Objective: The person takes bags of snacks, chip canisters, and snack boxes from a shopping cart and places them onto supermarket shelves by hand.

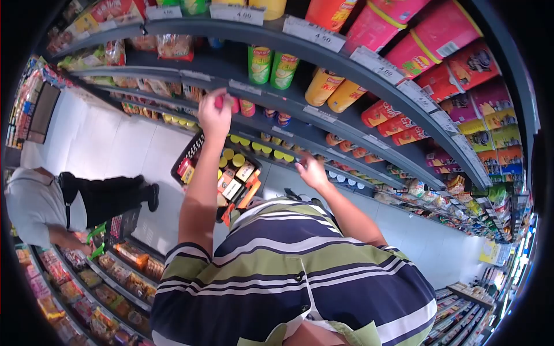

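My left hand (215,115) reaches up to a middle shelf on the rack in front of me. Its fingers are closed round a pink chip canister (219,102), mostly hidden by the hand. Another pink chip canister (247,108) stands just to the right. Over the lower shelves hangs my right hand (312,172), fingers apart and apparently holding nothing. Below and between my arms is a black shopping basket (183,154) with yellow-lidded tubs (238,160) and white-labelled boxes (232,189) in it.
Green chip canisters (259,64) and yellow chip canisters (324,86) stand on the shelf above, behind price tags (314,32). On the left, a person in a white shirt (33,199) stands by a green-handled basket (98,236) beside another snack shelf (107,277).
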The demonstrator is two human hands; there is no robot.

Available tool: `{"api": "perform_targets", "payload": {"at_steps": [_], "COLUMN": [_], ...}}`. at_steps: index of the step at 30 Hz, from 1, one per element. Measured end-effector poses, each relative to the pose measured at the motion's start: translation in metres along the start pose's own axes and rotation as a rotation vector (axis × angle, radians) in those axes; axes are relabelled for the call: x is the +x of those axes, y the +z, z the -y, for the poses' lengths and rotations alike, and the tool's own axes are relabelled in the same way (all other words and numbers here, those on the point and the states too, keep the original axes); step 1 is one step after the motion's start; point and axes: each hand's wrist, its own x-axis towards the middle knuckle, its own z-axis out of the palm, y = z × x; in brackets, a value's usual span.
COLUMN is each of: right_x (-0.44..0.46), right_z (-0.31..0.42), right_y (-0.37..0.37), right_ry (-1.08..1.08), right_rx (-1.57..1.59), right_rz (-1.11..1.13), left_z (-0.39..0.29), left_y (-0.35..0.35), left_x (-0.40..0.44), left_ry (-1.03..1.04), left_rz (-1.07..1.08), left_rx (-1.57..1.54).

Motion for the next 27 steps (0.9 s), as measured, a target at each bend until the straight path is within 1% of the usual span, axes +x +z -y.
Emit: {"api": "perform_targets", "payload": {"at_steps": [2,3,4,5,6,7,8,9,10,12,13,16,18,19,20,21,22,24,26,27], "right_x": [-0.014,-0.026,-0.046,-0.089,-0.108,-0.127,-0.145,-0.156,-0.152,-0.142,-0.135,-0.112,-0.07,-0.05,-0.03,-0.011,0.004,0.027,0.032,0.031], "right_z": [-0.083,-0.142,-0.182,-0.231,-0.24,-0.246,-0.253,-0.245,-0.246,-0.247,-0.247,-0.251,-0.263,-0.257,-0.244,-0.227,-0.205,-0.166,-0.126,-0.121], "right_y": [0.029,0.052,0.062,0.063,0.054,0.043,0.033,0.021,0.018,0.015,0.016,0.025,0.053,0.058,0.064,0.068,0.071,0.072,0.063,0.063], "right_ry": [0.184,0.284,0.443,0.529,0.607,0.683,0.754,0.849,0.809,0.721,0.676,0.536,-0.025,0.079,0.388,0.524,0.606,0.5,0.434,0.401], "right_rx": [-0.031,-0.03,0.014,-0.058,-0.08,-0.107,-0.137,-0.102,-0.163,-0.28,-0.335,-0.484,-0.901,-0.67,-0.126,0.19,0.384,0.398,0.414,0.422], "right_rz": [0.134,0.178,0.187,0.285,0.356,0.433,0.514,0.426,0.491,0.616,0.676,0.829,0.918,0.886,0.755,0.644,0.53,0.434,0.435,0.438], "left_z": [0.041,0.053,0.049,0.064,0.042,0.044,0.04,0.034,0.028,0.028,0.022,0.007,0.01,0.007,0.005,0.004,0.004,0.003,0.0,-0.002], "left_y": [-0.011,-0.019,-0.032,-0.069,-0.087,-0.104,-0.117,-0.127,-0.134,-0.142,-0.144,-0.134,-0.118,-0.109,-0.102,-0.098,-0.097,-0.095,-0.093,-0.094], "left_x": [-0.067,-0.107,-0.145,-0.229,-0.252,-0.284,-0.309,-0.33,-0.344,-0.358,-0.352,-0.321,-0.324,-0.321,-0.318,-0.318,-0.318,-0.319,-0.321,-0.321], "left_ry": [-0.2,-0.45,-0.549,-0.528,-0.614,-0.665,-0.73,-0.795,-0.86,-0.929,-0.873,-0.836,-0.796,-0.785,-0.773,-0.782,-0.789,-0.805,-0.789,-0.784], "left_rz": [-0.041,-0.019,0.013,0.316,0.446,0.533,0.547,0.559,0.57,0.494,0.535,0.701,0.712,0.731,0.751,0.762,0.772,0.793,0.752,0.731], "left_rx": [0.028,-0.185,-0.286,0.04,0.197,0.129,0.124,0.116,0.106,0.003,0.077,0.207,0.237,0.276,0.314,0.349,0.376,0.429,0.449,0.46]}}
